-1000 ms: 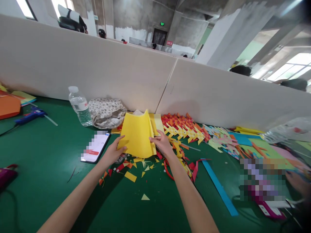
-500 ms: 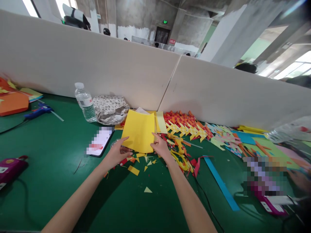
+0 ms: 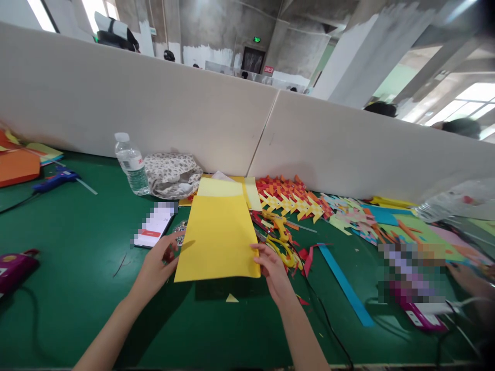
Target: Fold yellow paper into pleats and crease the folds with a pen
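A sheet of bright yellow paper (image 3: 218,237) is raised slightly off the green table, with its shadow below. My right hand (image 3: 273,268) pinches its right edge, where the paper curls a little. At the left edge, my left hand (image 3: 158,263) is closed on the sheet near the lower corner, some fingertips hidden. Pale yellow paper (image 3: 220,187) shows behind the top of the sheet. Yellow-handled scissors (image 3: 285,250) lie just beyond my right hand. A phone (image 3: 154,226) lies beyond my left hand.
A water bottle (image 3: 132,165) and a patterned cloth bundle (image 3: 172,175) stand by the white partition (image 3: 174,103). Woven red and yellow paper pieces (image 3: 290,198), a blue strip (image 3: 346,286) and a cable lie rightward. A blue glue gun (image 3: 60,178) is left. Another person's hand (image 3: 467,278) is far right.
The yellow paper has come toward me, uncovering the pale sheet behind it and covering most of the scraps. Both hands moved nearer with it, the left one outward.
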A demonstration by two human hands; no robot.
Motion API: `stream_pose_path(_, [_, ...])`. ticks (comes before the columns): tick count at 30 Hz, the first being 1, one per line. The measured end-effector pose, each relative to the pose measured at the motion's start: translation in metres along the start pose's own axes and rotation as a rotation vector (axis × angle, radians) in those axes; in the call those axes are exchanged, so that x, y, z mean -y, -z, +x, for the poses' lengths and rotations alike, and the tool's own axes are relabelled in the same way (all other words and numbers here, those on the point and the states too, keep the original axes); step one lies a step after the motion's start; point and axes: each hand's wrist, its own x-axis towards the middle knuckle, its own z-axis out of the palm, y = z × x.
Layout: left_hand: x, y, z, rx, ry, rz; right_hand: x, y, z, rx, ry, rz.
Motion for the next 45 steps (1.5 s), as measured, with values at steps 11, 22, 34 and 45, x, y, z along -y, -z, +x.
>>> stream_pose_path(11, [-0.001, -0.004, -0.017, 0.197, 0.008, -0.156, -0.028, 0.027, -0.047, 0.175, 0.035, 0.089])
stream_pose_path(22, [-0.014, -0.024, -0.040, 0.113, 0.167, -0.157, -0.032, 0.036, -0.042, 0.025, 0.032, -0.129])
stream_pose_path(34, [-0.012, -0.041, -0.060, 0.063, 0.356, -0.397, -0.039, 0.039, -0.032, 0.110, 0.106, 0.013])
stream_pose_path(45, [-0.039, -0.040, -0.042, -0.004, 0.446, -0.579, -0.020, 0.009, -0.023, -0.127, 0.065, 0.177])
